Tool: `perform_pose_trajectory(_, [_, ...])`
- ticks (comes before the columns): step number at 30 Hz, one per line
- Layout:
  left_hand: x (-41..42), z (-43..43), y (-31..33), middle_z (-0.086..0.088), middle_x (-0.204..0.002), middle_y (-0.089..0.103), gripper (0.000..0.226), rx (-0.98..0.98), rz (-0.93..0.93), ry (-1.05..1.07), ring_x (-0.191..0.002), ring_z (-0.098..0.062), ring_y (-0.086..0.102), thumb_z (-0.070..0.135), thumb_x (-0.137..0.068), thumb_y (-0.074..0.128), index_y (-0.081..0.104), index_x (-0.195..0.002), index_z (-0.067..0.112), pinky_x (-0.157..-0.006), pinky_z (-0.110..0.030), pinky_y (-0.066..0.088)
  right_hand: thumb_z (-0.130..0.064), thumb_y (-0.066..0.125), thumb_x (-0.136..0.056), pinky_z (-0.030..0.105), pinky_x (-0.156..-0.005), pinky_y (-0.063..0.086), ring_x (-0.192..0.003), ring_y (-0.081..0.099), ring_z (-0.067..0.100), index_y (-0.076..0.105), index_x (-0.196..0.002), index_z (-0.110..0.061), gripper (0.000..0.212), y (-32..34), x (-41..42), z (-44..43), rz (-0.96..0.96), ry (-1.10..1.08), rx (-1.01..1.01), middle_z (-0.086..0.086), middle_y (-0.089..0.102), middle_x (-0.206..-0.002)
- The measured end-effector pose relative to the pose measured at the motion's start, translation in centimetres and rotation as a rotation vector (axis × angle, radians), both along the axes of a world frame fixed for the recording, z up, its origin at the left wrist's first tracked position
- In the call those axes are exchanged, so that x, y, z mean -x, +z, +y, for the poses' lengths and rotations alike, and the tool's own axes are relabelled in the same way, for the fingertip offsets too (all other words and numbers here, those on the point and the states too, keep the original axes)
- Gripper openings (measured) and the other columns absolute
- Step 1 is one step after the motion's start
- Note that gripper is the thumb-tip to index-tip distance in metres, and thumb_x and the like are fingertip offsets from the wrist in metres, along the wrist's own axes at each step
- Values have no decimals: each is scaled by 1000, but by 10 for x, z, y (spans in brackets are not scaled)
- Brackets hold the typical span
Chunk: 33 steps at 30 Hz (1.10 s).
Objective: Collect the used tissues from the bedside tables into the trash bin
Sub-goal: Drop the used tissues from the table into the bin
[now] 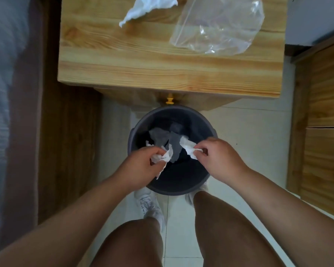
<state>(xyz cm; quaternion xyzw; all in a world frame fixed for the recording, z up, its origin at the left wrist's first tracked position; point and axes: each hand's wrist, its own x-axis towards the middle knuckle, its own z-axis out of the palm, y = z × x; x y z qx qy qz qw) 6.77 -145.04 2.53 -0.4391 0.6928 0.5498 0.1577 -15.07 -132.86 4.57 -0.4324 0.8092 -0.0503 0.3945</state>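
Note:
A dark round trash bin [141, 125] stands on the floor in front of the wooden bedside table [162, 60]. Both my hands hover over its opening. My left hand [143, 162] grips a crumpled white tissue [163, 158]. My right hand [218, 157] pinches another white tissue [188, 148]. Several grey-looking tissues [162, 137] lie inside the bin. One more crumpled white tissue [147, 6] lies at the back left of the table top.
A clear plastic bag [220, 27] lies on the table's right side. A bed [0, 93] with a dark wooden frame runs along the left. A wooden cabinet [326, 122] stands at the right. My feet in white shoes [148, 205] stand on pale tiles by the bin.

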Motion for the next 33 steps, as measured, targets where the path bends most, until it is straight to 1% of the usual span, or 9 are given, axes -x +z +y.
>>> perform_pose_trajectory(3, [1,-8,-18,13,-114,74,33,-37,-22,-84,-98,-3,71,32,-97,74,69,-129,39,-90,-31,60,-32,63,-99,31,-73,45,-83,58,18,74,-123,-22,28,-13,2,-5,-20,52,-61,-5,59,-93])
perform_pose_trajectory(5, [1,-11,-22,16,-111,72,42,-58,-19,-138,-92,-1,70,32,-96,75,64,-135,42,-85,-25,57,-33,63,-98,33,-66,43,-77,57,21,73,-94,-26,12,-16,3,-7,-33,79,-131,-3,57,-80])
perform_pose_trajectory(7, [0,-13,-23,19,-110,68,49,-6,-27,-227,-89,1,67,34,-97,74,60,-143,44,-81,-19,52,-35,63,-97,36,-64,47,-72,59,23,65,-79,-29,19,-16,5,-8,-64,79,-185,-1,59,-72])
perform_pose_trajectory(11, [2,-11,-13,15,-117,71,52,101,-37,-321,-96,-5,66,33,-99,71,58,-148,40,-85,-20,51,-37,64,-99,44,-82,59,-88,70,23,71,-123,-20,30,-1,10,-8,-98,48,-175,3,77,-95])
perform_pose_trajectory(14, [5,-9,8,18,-112,66,46,101,-27,-250,-94,-3,64,31,-101,68,62,-145,36,-80,-14,47,-37,65,-99,36,-84,57,-94,69,16,70,-126,-25,31,19,14,-9,-104,-6,-110,-5,76,-106])
perform_pose_trajectory(16, [8,-10,30,18,-109,66,40,123,-15,-202,-95,-4,65,31,-102,66,65,-142,35,-84,-21,53,-36,66,-99,30,-81,56,-94,69,11,72,-124,-28,27,38,18,-11,-100,-33,-40,-10,75,-107])
perform_pose_trajectory(21, [15,-22,97,24,-107,69,31,185,27,-79,-96,5,67,38,-103,61,68,-133,42,-85,-23,60,-32,71,-95,15,-72,49,-86,65,-6,77,-105,-34,12,93,35,-23,-107,-135,150,-26,70,-91])
perform_pose_trajectory(28, [48,-81,177,25,-108,71,27,309,164,164,-102,8,67,40,-100,66,72,-126,39,-86,-17,60,-31,76,-88,11,-65,49,-81,67,1,75,-91,-40,10,166,74,-71,-132,-198,353,-26,71,-89])
perform_pose_trajectory(33, [84,-127,194,28,-111,66,18,407,204,334,-99,12,62,44,-100,64,69,-117,45,-74,-13,49,-30,75,-91,1,-66,45,-78,64,-7,74,-93,-40,10,191,112,-136,-110,-171,474,-30,70,-88])
